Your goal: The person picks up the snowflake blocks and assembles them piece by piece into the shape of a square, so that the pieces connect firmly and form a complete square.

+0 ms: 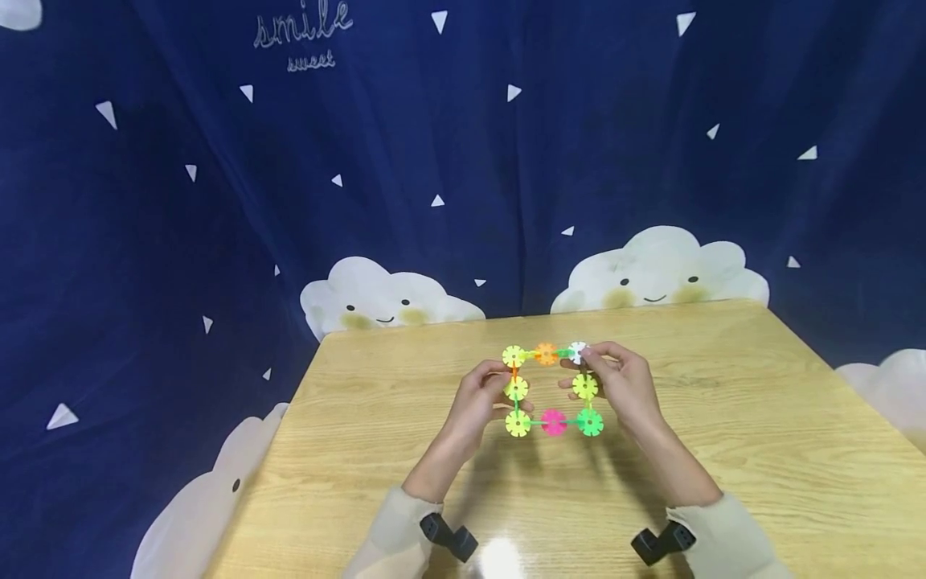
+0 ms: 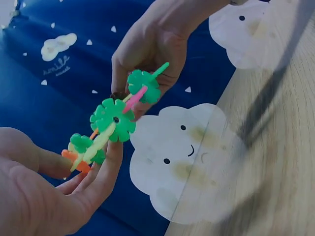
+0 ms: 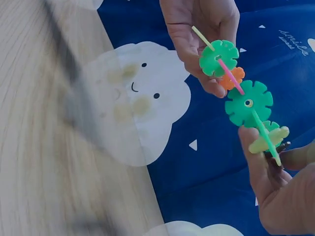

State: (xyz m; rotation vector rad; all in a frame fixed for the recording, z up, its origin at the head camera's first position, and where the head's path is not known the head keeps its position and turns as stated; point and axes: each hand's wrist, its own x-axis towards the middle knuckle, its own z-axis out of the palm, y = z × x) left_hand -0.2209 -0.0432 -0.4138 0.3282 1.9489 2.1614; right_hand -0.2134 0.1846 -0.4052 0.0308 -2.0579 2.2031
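A square frame of interlocking plastic snowflake discs (image 1: 554, 422) is held up over the table between both hands. Yellow discs run down its left side, a pink one sits mid-bottom, a green disc (image 1: 590, 422) is at the lower right and an orange disc (image 1: 546, 354) at the top. More discs stand edge-on between these. My left hand (image 1: 472, 400) pinches the left side, its thumb in front and fingers behind. At the upper right corner, my right hand (image 1: 628, 384) pinches near the white disc (image 1: 578, 351). In the left wrist view, green discs (image 2: 115, 119) show the frame from its edge.
A wood-grain table (image 1: 347, 418) lies beneath the hands. Behind it hangs a dark blue curtain (image 1: 448, 145) with white triangles and smiling clouds, coming down to the table's back edge. Both sleeved wrists carry small black cameras (image 1: 448, 537).
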